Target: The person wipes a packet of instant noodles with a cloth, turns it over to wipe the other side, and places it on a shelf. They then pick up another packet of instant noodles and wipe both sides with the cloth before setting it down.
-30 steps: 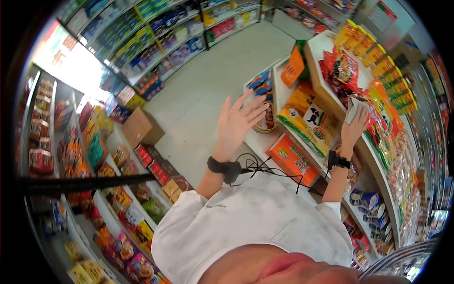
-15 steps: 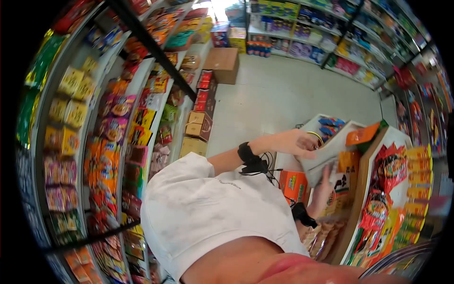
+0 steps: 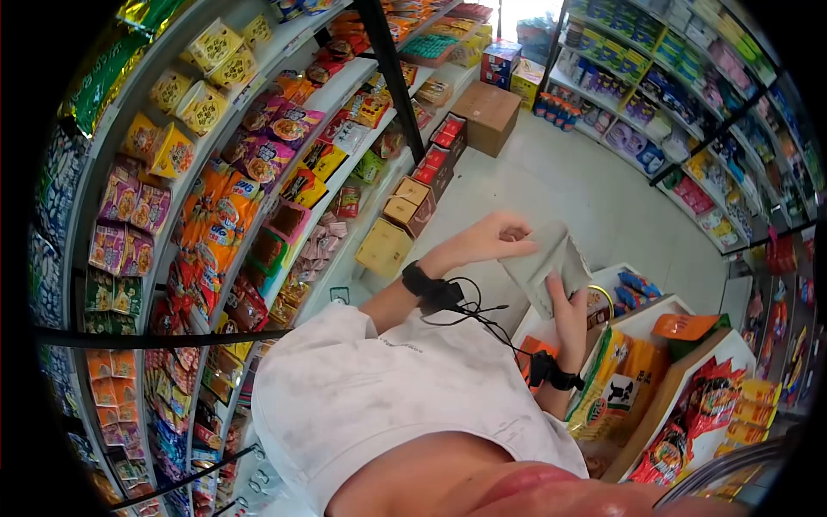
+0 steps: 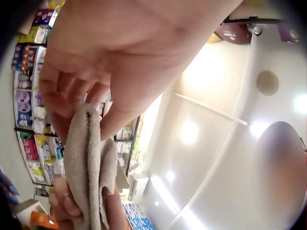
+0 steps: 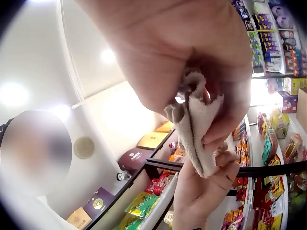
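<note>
A folded grey cloth [image 3: 551, 263] is held between both hands in front of the white shirt. The left hand [image 3: 487, 239] pinches its upper left corner with curled fingers; the right hand [image 3: 568, 319] grips its lower right part, thumb lying over the cloth. In the left wrist view the cloth [image 4: 84, 167] hangs in layers from the left hand [image 4: 115, 62], with the right hand's fingers around its lower end. From the right wrist, the cloth [image 5: 196, 129] shows between the right hand [image 5: 192, 57] and the left hand [image 5: 204, 191] below.
Shelves of packaged snacks [image 3: 224, 224] run along the left. Cardboard boxes [image 3: 487, 116] stand on the floor beside them. At the lower right is a white tiered display with yellow bags [image 3: 620, 388] and red packets [image 3: 680, 431]. More shelves [image 3: 637, 95] line the back.
The view has swung toward the left shelves. Both hands have come together away from the display, and the cloth, earlier under the right hand on the display, is now held up between them.
</note>
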Demonstrator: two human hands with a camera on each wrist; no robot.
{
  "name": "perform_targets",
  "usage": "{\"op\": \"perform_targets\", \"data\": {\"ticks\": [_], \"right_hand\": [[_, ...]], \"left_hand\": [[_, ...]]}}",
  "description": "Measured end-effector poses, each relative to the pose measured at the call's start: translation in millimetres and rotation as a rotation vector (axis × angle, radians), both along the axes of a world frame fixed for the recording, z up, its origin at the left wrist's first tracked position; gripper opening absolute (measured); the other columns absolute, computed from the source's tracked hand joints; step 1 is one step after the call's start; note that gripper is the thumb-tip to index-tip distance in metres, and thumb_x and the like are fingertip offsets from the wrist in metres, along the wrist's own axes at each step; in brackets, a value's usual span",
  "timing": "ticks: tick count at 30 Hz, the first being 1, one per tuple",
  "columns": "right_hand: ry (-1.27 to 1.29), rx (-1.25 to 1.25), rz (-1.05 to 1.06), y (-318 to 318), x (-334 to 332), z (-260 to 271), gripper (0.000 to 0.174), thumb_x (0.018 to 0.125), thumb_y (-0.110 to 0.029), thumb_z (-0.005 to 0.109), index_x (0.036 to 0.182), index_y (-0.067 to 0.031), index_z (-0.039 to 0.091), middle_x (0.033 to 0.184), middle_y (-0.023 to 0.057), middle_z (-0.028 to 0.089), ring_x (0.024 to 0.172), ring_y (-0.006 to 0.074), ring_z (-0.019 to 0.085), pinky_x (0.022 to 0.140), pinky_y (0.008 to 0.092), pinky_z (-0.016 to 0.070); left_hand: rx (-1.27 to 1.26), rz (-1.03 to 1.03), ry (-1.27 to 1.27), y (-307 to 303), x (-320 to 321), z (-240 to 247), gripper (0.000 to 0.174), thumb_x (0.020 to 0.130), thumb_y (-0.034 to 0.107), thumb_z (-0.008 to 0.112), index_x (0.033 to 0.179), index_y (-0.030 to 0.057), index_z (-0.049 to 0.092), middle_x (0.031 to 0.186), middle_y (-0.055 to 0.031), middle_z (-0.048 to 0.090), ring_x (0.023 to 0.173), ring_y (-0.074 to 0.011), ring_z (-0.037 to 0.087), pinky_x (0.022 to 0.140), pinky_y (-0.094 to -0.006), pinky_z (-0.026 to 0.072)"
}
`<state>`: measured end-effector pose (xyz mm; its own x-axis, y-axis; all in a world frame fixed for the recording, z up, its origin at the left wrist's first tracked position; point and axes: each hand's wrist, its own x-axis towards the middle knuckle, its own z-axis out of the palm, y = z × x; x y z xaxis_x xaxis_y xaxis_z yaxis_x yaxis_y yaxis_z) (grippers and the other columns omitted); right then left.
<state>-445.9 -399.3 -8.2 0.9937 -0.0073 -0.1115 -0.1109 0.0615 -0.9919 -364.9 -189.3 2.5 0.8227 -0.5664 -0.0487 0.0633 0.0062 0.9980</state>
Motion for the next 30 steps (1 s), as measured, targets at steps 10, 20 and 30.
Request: {"op": "perform_targets", "data": {"ticks": [10, 20, 30], "right_hand": [[0.013, -0.034, 0.212, 166.1, 115.7, -3.4, 0.045, 0.097, -0.027, 0.065, 0.131, 0.0012, 0.054, 0.117, 0.0059, 0.064, 0.100, 0.0113, 0.058, 0.082, 0.0253, 0.0484], [0.191, 0.167, 0.549, 340.6, 246.5, -54.7, 0.042, 0.100, -0.030, 0.059, 0.131, -0.0020, 0.055, 0.115, 0.0039, 0.064, 0.099, 0.0116, 0.060, 0.085, 0.0269, 0.0483], [0.173, 0.360, 0.459, 467.6, 395.1, -82.4, 0.035, 0.098, -0.023, 0.058, 0.127, -0.0027, 0.057, 0.114, 0.0030, 0.064, 0.099, 0.0117, 0.060, 0.083, 0.0283, 0.0487]], "left_hand": [[0.017, 0.291, 0.007, 172.7, 55.7, -6.2, 0.030, 0.091, 0.026, 0.072, 0.103, -0.0002, 0.064, 0.092, 0.0003, 0.064, 0.085, -0.0052, 0.058, 0.076, -0.0231, 0.0469], [-0.172, 0.688, 0.069, 324.8, 114.1, -33.5, 0.033, 0.096, 0.016, 0.064, 0.123, -0.0011, 0.058, 0.114, -0.0066, 0.066, 0.103, -0.0095, 0.061, 0.088, -0.0241, 0.0475], [-0.299, 1.080, 0.056, 427.7, 235.5, -74.7, 0.025, 0.098, 0.017, 0.057, 0.119, 0.0041, 0.061, 0.109, -0.0057, 0.066, 0.102, -0.0134, 0.062, 0.089, -0.0281, 0.0480]]}}
